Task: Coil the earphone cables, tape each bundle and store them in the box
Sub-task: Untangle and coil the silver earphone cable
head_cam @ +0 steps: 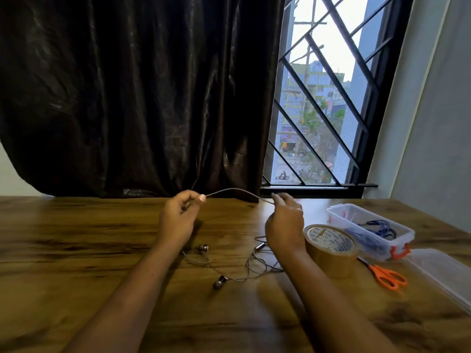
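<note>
- At centre frame, the left hand (178, 215) pinches one end of the grey earphone cable (234, 191), grip clamped on it.
- Just right, the right hand (285, 222) closes its grip on the same raised span; the rest trails on the surface (76, 250), both earbuds (219, 282) lying loose.
- Risk: slack loops below may snag or knot as coiling begins.
- At right stand the tape roll (331, 248), scissors (387, 276) and open box (369, 228), which holds a blue cable.
</note>
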Demonstrator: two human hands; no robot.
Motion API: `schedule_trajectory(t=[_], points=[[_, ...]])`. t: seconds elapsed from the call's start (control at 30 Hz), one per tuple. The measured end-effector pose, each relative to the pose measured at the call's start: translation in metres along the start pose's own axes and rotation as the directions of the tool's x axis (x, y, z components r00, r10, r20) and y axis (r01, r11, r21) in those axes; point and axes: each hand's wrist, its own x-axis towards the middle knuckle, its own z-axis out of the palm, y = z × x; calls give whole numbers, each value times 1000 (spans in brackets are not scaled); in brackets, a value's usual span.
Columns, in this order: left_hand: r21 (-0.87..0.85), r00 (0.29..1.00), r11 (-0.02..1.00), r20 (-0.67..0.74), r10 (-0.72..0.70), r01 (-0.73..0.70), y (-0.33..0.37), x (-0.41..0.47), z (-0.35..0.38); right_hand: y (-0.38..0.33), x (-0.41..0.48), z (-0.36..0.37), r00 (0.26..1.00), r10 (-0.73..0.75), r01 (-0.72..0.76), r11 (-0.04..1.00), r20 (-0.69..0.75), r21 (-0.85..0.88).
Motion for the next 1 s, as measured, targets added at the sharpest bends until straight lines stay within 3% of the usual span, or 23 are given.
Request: schedule_trajectory(t=[0.13, 0.23, 0.37, 0.47, 0.57, 0.8, 0.9, 1.0], points=[[117, 993, 992, 109, 35, -48, 4, -5, 14, -28, -14, 5, 901, -426, 415, 902, 85, 116], [83, 975, 991, 206, 82, -101, 8, -8, 21, -40, -22, 11, 848, -509, 498, 860, 144, 110], [90, 972, 991, 222, 77, -99, 13, -10, 20, -25, -11, 6, 910, -387, 366, 918, 150, 151], [66, 980, 998, 197, 1, -14, 13, -7, 12, -7, -1, -4, 982, -181, 176, 979, 46, 104], [17, 957, 992, 261, -127, 127, 16, -8, 8, 1, 1, -8, 1000, -21, 21, 999, 4, 27], [-151, 904, 936, 345, -252, 318, 25, -7, 2, -4, 1, -12, 994, 106, -105, 994, -26, 22], [-302, 885, 863, 366, -286, 404, 28, -6, -4, 1, 3, -12, 988, 151, -151, 988, -15, 25], [-489, 884, 757, 396, -249, 433, 31, -5, -5, 2, 2, -8, 985, 143, -139, 989, 92, -53]])
